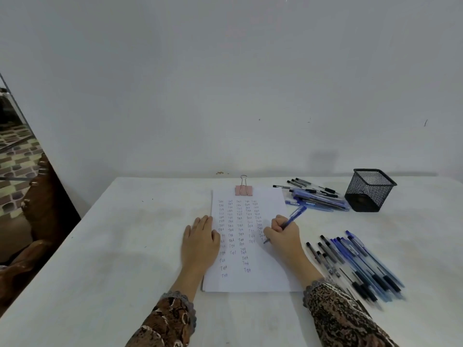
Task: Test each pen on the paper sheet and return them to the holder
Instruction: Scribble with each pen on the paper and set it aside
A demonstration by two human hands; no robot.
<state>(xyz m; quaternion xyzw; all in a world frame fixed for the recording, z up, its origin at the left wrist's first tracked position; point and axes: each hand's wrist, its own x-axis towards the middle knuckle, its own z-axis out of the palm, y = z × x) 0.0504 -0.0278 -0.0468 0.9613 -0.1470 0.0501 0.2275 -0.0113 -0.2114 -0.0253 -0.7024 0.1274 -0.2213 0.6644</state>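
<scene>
Fingers of right hand pinch blue pen, tip touching paper sheet near its right edge. Left hand flat, fingers straight, pressing the sheet's left edge. Step: writing test mark. Next, likely: carry pen to holder (beyond sheet's upper right; no pens showing in it).

A white counter carried everything. A sheet covered with small written words lay at its middle, with a pink clip on the sheet's far edge. At far right stood a black mesh holder, the far pens heaped just left of it. The near pens lay fanned right of the sheet.
</scene>
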